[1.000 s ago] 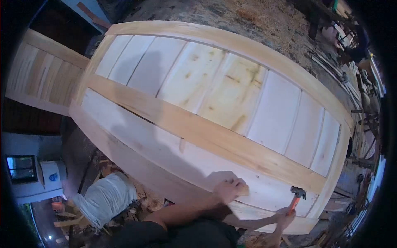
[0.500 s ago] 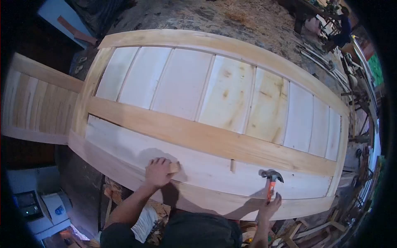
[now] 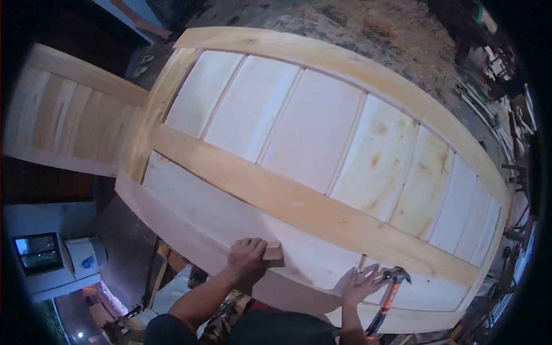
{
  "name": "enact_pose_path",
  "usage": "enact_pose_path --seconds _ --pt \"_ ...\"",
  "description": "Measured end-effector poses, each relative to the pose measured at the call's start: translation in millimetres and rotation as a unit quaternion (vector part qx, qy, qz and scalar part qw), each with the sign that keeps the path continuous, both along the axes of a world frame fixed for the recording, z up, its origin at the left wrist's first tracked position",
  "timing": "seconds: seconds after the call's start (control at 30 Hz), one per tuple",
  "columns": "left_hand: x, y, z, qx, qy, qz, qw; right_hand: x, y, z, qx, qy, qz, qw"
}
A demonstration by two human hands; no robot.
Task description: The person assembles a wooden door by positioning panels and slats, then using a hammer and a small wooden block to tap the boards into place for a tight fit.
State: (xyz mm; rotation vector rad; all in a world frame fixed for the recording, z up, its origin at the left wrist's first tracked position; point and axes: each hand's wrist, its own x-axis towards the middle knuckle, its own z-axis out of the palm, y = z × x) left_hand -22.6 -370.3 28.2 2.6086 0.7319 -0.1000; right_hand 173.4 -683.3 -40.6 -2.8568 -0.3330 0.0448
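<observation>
A large unfinished wooden door (image 3: 299, 207) lies flat in front of me, with a frame, a middle rail and several pale panels. My left hand (image 3: 247, 260) presses a small wooden block (image 3: 273, 251) against the near panel, close to the lower rail. My right hand (image 3: 359, 284) rests palm down on the same panel with its fingers spread. A hammer (image 3: 391, 290) with an orange handle lies just beside that hand, head up against the panel and handle running toward me past the wrist.
A second slatted door (image 3: 63, 115) stands at the left. Sawdust covers the ground (image 3: 368, 29) beyond the door. Timber and tools are stacked along the right edge (image 3: 494, 121). A white box and a small screen (image 3: 40, 253) sit at the lower left.
My view has swung. My left hand has slid right along the panel with the block. My right hand has loosened from the hammer handle and spread flat on the wood.
</observation>
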Motion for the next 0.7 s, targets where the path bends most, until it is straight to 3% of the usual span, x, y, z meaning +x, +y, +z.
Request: enact_pose_path --seconds 0.17,0.23,0.3,0.4,0.43,0.53,0.57,0.7 --pt "-1.9 7.4 1.2 -0.026 0.025 -0.009 0.999 0.4 -0.2 -0.6 0.034 -0.002 0.001 0.999" --pt "-5.6 6.7 1.5 -0.046 0.049 -0.009 0.998 1.5 -0.1 -5.1 0.119 0.033 -0.034 0.992" --pt "-4.4 10.5 0.9 -0.059 0.038 -0.005 0.998 -5.9 21.0 4.4 0.074 0.040 -0.078 0.993" --pt "-6.3 15.3 5.7 -0.077 0.067 -0.030 0.994 -19.2 48.7 4.7 0.095 0.084 -0.025 0.992" --pt "-7.6 19.6 5.4 -0.082 0.080 -0.045 0.992 -29.7 72.3 9.7 0.079 0.002 0.002 0.997" --pt "-19.5 23.7 -7.5 -0.075 -0.012 -0.062 0.995 -50.5 97.6 -8.9 0.236 0.051 -0.093 0.966" --pt "-22.3 25.0 -12.4 -0.083 -0.015 -0.073 0.994 -49.6 100.5 -7.0 0.086 -0.081 0.003 0.993" --pt "-26.8 20.4 -27.3 -0.082 -0.020 -0.107 0.991 -60.2 110.7 16.8 0.109 0.022 -0.027 0.993"
